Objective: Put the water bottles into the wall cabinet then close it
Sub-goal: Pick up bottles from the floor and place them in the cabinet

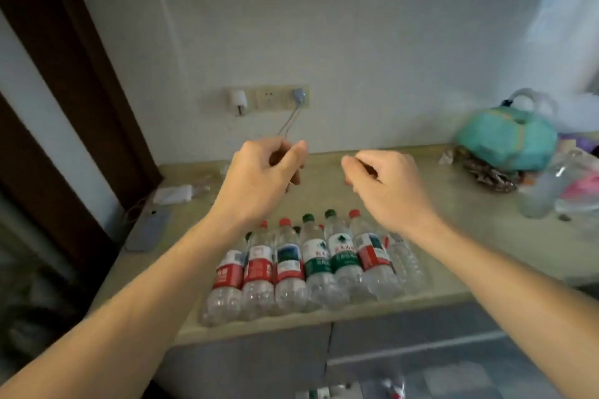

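Two bare hands hover mid-frame above a counter [431,204], the left hand [259,178] and right hand [385,185] both loosely curled and holding nothing. Below them, at lower centre, a row of water bottles [311,269] stands upright near the counter's front edge, red and green caps side by side. A teal bag [505,136] sits at right; a wall socket [265,97] with plugged chargers shows at centre above

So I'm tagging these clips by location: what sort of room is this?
Probably a home kitchen or utility corner: a worktop against a plain wall with a socket strip, cabinet doors below, and water bottles and a tied teal bag on top.
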